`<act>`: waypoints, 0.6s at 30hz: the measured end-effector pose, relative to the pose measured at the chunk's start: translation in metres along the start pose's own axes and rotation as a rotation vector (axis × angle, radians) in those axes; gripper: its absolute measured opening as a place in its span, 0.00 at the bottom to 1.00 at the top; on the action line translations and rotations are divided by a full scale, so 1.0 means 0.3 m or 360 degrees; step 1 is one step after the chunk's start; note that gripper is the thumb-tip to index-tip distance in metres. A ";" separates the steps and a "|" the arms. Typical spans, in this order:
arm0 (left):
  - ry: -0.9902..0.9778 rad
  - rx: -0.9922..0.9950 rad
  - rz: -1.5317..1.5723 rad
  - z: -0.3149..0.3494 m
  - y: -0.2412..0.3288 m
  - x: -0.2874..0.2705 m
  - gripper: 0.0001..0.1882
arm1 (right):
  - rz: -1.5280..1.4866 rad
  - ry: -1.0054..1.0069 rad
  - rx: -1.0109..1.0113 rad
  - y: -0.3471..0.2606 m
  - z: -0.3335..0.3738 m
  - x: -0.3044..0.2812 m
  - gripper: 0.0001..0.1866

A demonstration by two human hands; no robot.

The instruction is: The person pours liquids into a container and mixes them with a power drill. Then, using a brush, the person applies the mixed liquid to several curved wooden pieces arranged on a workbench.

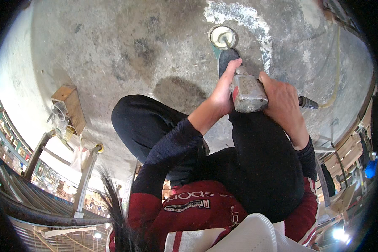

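A worn grey metal air-powered tool [248, 95] is held between both my hands, its rounded end toward me. My left hand [221, 93] is closed along its left side, the thumb stretched forward and the other fingers mostly hidden. My right hand [282, 98] is wrapped round its right side, near a dark hose coupling [308, 102]. From the tool's far end a thin shaft reaches into a small round tin [216, 37] with cream-coloured contents. A dark shoe [227, 60] with a green edge is right by the tin, partly hidden by the tool and my left hand.
A pale yellowish hose [337, 80] runs from the coupling across the stained concrete floor [113, 46]. White crusted residue [243, 16] lies beyond the tin. A wooden box [73, 107] stands at left, with clear plastic beside it. Metal frames [85, 180] rise at lower left.
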State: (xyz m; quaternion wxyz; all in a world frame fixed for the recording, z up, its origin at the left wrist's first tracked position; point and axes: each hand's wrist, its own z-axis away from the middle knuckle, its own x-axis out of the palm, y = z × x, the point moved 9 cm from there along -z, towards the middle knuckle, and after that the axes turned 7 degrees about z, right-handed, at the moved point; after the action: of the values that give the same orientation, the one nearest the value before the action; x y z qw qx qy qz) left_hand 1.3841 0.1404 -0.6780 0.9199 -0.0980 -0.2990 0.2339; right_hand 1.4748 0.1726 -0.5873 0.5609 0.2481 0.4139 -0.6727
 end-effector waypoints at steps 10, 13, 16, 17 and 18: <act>-0.0012 -0.0002 -0.0012 -0.005 0.003 -0.004 0.32 | 0.0003 -0.0029 -0.0003 -0.001 -0.008 -0.001 0.20; 0.0012 0.0006 -0.0024 0.009 0.009 0.014 0.30 | -0.0001 0.0000 0.0020 0.003 -0.004 -0.004 0.19; 0.0026 0.0033 0.0014 0.010 0.023 0.020 0.29 | -0.0027 0.0015 0.0020 0.001 -0.015 -0.005 0.19; 0.0025 0.0041 0.0028 0.007 0.028 0.021 0.29 | -0.0042 0.0005 0.0027 0.000 -0.022 -0.007 0.19; 0.0032 0.0038 0.0023 0.001 0.027 0.012 0.29 | -0.0056 -0.0005 0.0034 0.000 -0.025 -0.010 0.18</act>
State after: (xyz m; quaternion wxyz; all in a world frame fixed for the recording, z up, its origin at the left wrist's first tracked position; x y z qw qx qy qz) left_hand 1.3833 0.1492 -0.6786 0.9223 -0.0915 -0.2860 0.2432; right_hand 1.4746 0.1805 -0.5891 0.5468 0.2456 0.4101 -0.6874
